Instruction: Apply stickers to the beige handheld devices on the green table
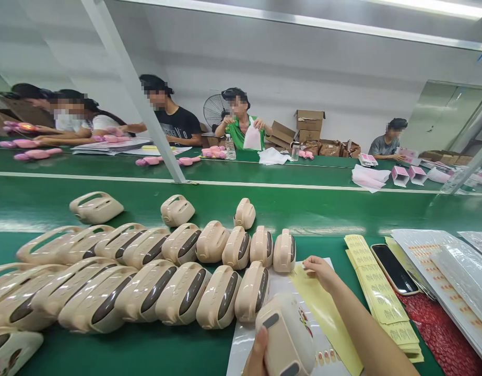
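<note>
My left hand [257, 355] grips a beige handheld device [285, 337] at the bottom centre, held over a white sheet [241, 339]. My right hand [321, 271] reaches forward, fingertips pinching the edge of a yellow sticker sheet [322, 308] lying on the green table [147, 350]. Several identical beige devices [178, 292] with dark front panels lie in rows to the left, touching one another.
A stack of yellow label sheets [381, 297] and a black phone [393, 269] lie to the right, beside glossy sheets [452, 282] and red material [440, 334]. Loose devices [95, 207] sit on the green conveyor belt. Other people [241, 122] work across it, near cardboard boxes [309, 121].
</note>
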Demonstrator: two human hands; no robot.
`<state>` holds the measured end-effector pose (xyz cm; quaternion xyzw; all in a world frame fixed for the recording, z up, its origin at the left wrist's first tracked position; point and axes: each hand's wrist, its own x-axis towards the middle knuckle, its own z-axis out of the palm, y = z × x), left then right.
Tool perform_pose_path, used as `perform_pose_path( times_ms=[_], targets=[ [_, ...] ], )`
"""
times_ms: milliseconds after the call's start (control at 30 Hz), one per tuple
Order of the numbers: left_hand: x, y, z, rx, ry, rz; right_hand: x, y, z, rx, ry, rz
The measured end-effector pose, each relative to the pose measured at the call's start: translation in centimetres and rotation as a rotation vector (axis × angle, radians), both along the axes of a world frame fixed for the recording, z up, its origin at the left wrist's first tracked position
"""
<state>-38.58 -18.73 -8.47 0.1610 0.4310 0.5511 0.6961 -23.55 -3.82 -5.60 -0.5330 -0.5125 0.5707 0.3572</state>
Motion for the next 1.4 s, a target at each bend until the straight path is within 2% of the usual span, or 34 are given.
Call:
perform_pose_path(
  times_ms=[100,167,267,400,667,833,967,1100,1167,1333,1400],
  targets=[
    [0.7,1.2,0.8,0.056,-0.001,0.060,0.6,-2.6,3.0,0.012,0.117,0.011],
    [1.1,2.0,1.3,0.110,0.107,0.107,0.7,-4.9,4.6,0.028,0.179,0.054],
    [1.3,3.0,1.6,0.180,0.285,0.123,0.3,-7.8,5.5,0.118,0.162,0.104],
    [1.5,3.3,1.7,0.222,0.362,0.125,-0.1,-9.1,4.7,0.184,0.046,0.075],
    [1.6,3.4,1.8,0.176,0.305,0.133,-0.1,-8.9,3.6,0.169,0.006,0.062],
    [1.4,3.5,1.9,0.190,0.349,0.136,-0.1,-8.8,3.3,0.217,-0.040,0.051],
    [1.4,3.4,2.2,0.187,0.359,0.132,-0.5,-9.4,3.6,0.295,-0.127,0.035],
    [1.3,3.3,2.1,0.184,0.337,0.111,-1.0,-10.0,3.8,0.454,-0.237,-0.010],
    [1.1,3.4,2.0,0.175,0.318,0.090,-1.0,-10.1,3.5,0.482,-0.202,-0.007],
    [1.1,3.5,2.6,0.136,0.155,0.097,-0.2,-10.1,1.8,0.437,-0.005,-0.062],
    [1.3,3.4,3.1,0.125,0.086,0.086,-0.2,-10.6,0.7,0.407,0.013,-0.009]
  ],
)
